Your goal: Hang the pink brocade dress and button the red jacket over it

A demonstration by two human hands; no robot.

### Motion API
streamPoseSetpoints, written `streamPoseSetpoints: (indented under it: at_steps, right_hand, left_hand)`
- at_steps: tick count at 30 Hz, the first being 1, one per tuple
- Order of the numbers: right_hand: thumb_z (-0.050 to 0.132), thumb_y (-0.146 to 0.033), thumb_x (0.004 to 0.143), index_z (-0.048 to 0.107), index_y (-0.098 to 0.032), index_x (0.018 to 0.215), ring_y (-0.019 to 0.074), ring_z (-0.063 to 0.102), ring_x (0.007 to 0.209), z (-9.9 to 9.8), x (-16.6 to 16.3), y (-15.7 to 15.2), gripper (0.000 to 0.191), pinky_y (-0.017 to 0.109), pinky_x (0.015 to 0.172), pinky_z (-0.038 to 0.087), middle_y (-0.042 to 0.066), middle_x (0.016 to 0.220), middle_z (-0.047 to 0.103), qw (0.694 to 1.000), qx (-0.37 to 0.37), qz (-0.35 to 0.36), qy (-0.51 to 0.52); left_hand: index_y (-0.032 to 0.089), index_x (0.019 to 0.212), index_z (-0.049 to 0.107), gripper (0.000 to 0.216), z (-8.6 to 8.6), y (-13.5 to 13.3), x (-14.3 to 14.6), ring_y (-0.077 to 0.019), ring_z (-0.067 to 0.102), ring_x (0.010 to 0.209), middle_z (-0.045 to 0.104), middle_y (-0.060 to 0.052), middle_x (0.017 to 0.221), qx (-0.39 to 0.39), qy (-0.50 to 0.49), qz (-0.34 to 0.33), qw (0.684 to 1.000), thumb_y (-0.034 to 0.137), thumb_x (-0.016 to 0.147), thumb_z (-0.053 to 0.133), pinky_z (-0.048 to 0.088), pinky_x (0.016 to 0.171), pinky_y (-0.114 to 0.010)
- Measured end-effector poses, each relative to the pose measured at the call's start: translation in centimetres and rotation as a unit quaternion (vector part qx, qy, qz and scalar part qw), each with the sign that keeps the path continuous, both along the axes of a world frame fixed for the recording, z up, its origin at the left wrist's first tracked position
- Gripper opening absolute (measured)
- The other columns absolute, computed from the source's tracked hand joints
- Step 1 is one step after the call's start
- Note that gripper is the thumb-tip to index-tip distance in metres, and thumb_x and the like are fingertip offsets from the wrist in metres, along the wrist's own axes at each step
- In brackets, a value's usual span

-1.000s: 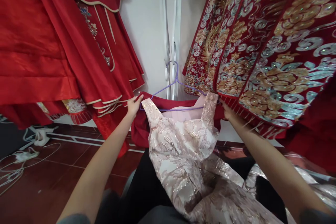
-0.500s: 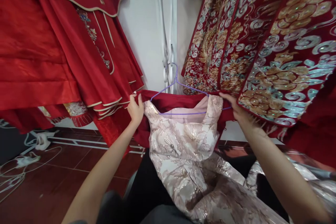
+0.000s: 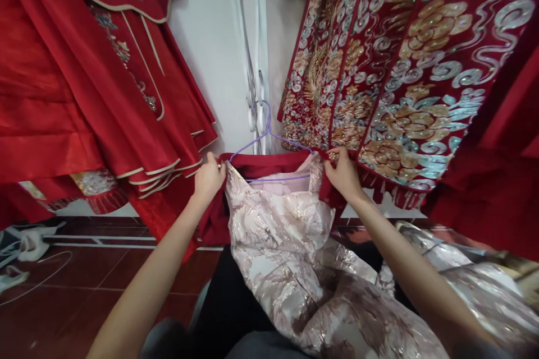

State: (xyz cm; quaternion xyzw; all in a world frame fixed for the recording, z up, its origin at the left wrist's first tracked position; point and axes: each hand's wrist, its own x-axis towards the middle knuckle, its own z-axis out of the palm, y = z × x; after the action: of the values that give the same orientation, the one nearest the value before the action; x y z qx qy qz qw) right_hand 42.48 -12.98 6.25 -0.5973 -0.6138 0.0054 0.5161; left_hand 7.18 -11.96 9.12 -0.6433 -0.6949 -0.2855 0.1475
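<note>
A pale pink brocade dress (image 3: 290, 247) hangs from a purple wire hanger (image 3: 269, 134), with a dark red garment (image 3: 261, 164) draped on the same hanger behind it. My left hand (image 3: 208, 178) is closed on the red fabric at the hanger's left shoulder. My right hand (image 3: 343, 173) pinches the red fabric and the dress strap at the right shoulder. The dress skirt spills down toward me over something black.
Red satin garments with cream trim (image 3: 84, 90) hang at the left. Heavily embroidered red robes (image 3: 396, 67) hang at the right, close over my right hand. A white wall (image 3: 219, 39) is behind. White cables (image 3: 25, 247) lie on the dark red tiled floor (image 3: 76, 297).
Both hands have drawn closer together along the hanger, the right one moving left onto the strap. The view has shifted a little to the right.
</note>
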Motion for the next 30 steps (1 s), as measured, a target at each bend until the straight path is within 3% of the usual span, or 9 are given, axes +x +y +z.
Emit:
streamPoseSetpoints:
  at_steps: [4,8,11,18,21,24,27,30]
  right_hand:
    - [0.049,-0.023,0.079,0.047,-0.021,0.099,0.0223,0.063,0.07,-1.0,-5.0,-0.3,0.021,0.03,0.068,0.047,0.007,0.08,0.066,0.999,-0.016,0.047,0.013]
    - [0.047,-0.024,0.081,0.041,-0.022,0.1,0.0175,0.062,0.063,-2.5,-11.6,-2.3,0.021,0.026,0.061,0.045,0.001,0.08,0.065,0.965,-0.03,0.26,0.019]
    - [0.048,-0.024,0.081,0.04,-0.023,0.101,0.0149,0.061,0.062,-2.8,-13.2,-3.8,0.022,0.025,0.06,0.046,-0.001,0.081,0.064,0.944,-0.04,0.322,0.051]
    - [0.063,-0.03,0.075,0.053,-0.02,0.095,0.0148,0.058,0.07,-2.2,-9.5,-4.5,0.024,0.027,0.063,0.05,0.005,0.09,0.058,0.972,0.016,0.231,0.049]
    - [0.059,-0.032,0.082,0.058,-0.019,0.096,0.0151,0.061,0.076,-2.1,-8.9,-4.3,0.019,0.028,0.068,0.053,0.006,0.093,0.061,0.955,-0.002,0.286,0.072]
    - [0.057,-0.03,0.085,0.061,-0.019,0.095,0.0149,0.063,0.08,-2.1,-8.7,-4.1,0.015,0.029,0.075,0.053,0.006,0.092,0.066,0.944,-0.012,0.319,0.085]
    - [0.059,-0.03,0.085,0.063,-0.019,0.096,0.015,0.064,0.083,-1.8,-8.7,-4.2,0.017,0.031,0.08,0.053,0.005,0.094,0.068,0.934,-0.026,0.338,0.117]
    - [0.062,-0.031,0.083,0.063,-0.019,0.097,0.0151,0.065,0.087,-0.8,-9.5,-4.5,0.019,0.031,0.083,0.053,0.005,0.093,0.068,0.899,-0.058,0.401,0.167]
  left_hand:
    - [0.004,0.117,0.042,0.033,-1.1,-1.8,4.4,-0.0308,0.068,0.076,0.068,-0.02,0.08,-0.005,-0.032,0.02,0.999,0.018,0.088,0.037,0.047,0.066,-0.034]
    - [0.01,0.115,0.04,0.028,-4.0,-4.3,8.8,-0.0227,0.067,0.071,0.069,-0.014,0.084,-0.039,-0.142,-0.119,0.982,0.015,0.088,0.038,0.046,0.062,-0.028]
    - [0.017,0.108,0.047,0.021,-4.7,-5.2,9.1,-0.0219,0.066,0.07,0.067,-0.007,0.079,-0.063,-0.155,-0.176,0.97,0.02,0.087,0.045,0.047,0.065,-0.028]
    - [0.022,0.104,0.06,0.028,-3.4,-5.5,5.8,-0.0172,0.064,0.079,0.064,-0.005,0.095,-0.042,-0.148,-0.191,0.969,0.017,0.076,0.057,0.049,0.074,-0.028]
    - [0.024,0.109,0.064,0.034,-2.7,-6.2,4.8,-0.0186,0.065,0.08,0.066,-0.005,0.093,-0.086,-0.14,-0.174,0.971,0.017,0.076,0.057,0.049,0.075,-0.029]
    - [0.024,0.1,0.07,0.03,-0.8,-6.9,2.8,-0.0224,0.067,0.081,0.07,-0.005,0.083,-0.119,-0.126,-0.137,0.975,0.018,0.072,0.061,0.049,0.079,-0.032]
    - [0.02,0.087,0.07,0.021,1.1,-7.1,1.1,-0.0218,0.067,0.076,0.07,-0.004,0.075,-0.032,-0.192,-0.105,0.975,0.021,0.067,0.066,0.051,0.076,-0.032]
    - [0.015,0.087,0.066,0.024,1.6,-6.7,1.7,-0.018,0.067,0.069,0.07,-0.004,0.073,0.046,-0.334,-0.192,0.922,0.027,0.066,0.068,0.053,0.07,-0.028]
